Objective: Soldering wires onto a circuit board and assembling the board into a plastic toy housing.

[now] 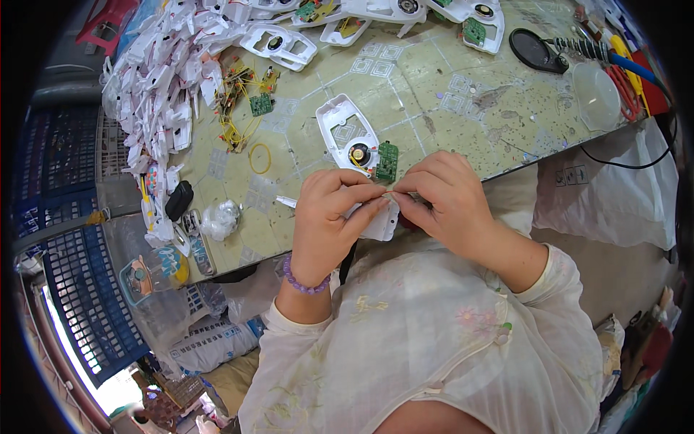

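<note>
My left hand and my right hand meet at the table's front edge, fingertips almost touching. Both are closed in a pinch on a thin reddish wire, its ends hidden by the fingers. Just beyond them lies a white plastic housing with a rectangular opening and a small round black speaker. A green circuit board sits against its right side. Beneath my fingers a white plastic piece hangs over the edge, partly covered by the left hand. A white pointed stick shows beside my left hand.
White plastic parts are heaped at the left. Several housings with speakers line the back. Wired circuit boards and a yellow ring lie left of centre. A soldering iron stand and a clear tub stand at right.
</note>
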Action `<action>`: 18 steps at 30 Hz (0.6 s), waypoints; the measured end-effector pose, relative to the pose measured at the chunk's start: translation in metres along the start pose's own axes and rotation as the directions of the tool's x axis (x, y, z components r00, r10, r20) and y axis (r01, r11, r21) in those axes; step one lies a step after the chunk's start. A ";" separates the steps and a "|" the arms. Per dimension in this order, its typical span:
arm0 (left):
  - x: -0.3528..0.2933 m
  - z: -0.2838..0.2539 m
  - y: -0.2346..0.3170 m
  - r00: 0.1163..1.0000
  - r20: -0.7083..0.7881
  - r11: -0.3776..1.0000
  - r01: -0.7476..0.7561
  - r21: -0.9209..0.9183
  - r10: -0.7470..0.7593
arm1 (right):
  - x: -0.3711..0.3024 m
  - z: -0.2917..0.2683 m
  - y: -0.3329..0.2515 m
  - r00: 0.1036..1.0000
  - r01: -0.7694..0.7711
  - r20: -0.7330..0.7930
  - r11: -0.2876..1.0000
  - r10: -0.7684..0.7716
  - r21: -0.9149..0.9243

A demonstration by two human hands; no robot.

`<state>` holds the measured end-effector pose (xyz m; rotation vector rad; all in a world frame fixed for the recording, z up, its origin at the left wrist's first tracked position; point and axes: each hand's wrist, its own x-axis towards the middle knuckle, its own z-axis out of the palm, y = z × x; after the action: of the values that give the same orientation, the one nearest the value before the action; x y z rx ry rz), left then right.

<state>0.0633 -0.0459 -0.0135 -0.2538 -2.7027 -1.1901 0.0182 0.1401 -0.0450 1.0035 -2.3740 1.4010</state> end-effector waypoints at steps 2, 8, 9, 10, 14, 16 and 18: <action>0.002 -0.001 -0.002 0.999 0.023 0.998 -0.034 0.045 0.033 | 0.000 0.000 0.000 1.000 0.010 0.012 1.000 -0.011 0.013; 0.003 0.003 -0.001 0.998 0.013 0.991 -0.062 0.116 0.061 | 0.010 -0.008 0.015 1.000 -0.008 0.000 0.999 0.008 -0.048; 0.004 0.004 0.000 0.999 -0.007 0.990 -0.050 0.132 0.052 | 0.014 -0.011 0.015 0.998 -0.005 0.067 0.996 0.011 -0.093; 0.004 0.005 0.001 0.998 -0.005 0.990 -0.055 0.131 0.056 | 0.016 -0.009 0.015 0.998 -0.007 0.064 0.995 0.013 -0.096; 0.001 0.008 0.001 0.997 -0.031 0.984 -0.061 0.166 0.067 | 0.022 -0.003 0.014 0.985 0.000 0.170 0.991 0.024 -0.135; 0.001 0.009 -0.001 0.997 -0.028 0.984 -0.066 0.165 0.071 | 0.024 -0.002 0.015 0.969 -0.027 0.238 0.989 0.060 -0.142; 0.000 0.009 -0.002 0.998 -0.011 0.987 -0.057 0.150 0.060 | 0.026 -0.003 0.016 0.990 -0.004 0.143 0.997 0.015 -0.074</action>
<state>0.0623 -0.0406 -0.0204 -0.2986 -2.7335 -0.9635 -0.0117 0.1360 -0.0417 1.1095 -2.5151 1.2744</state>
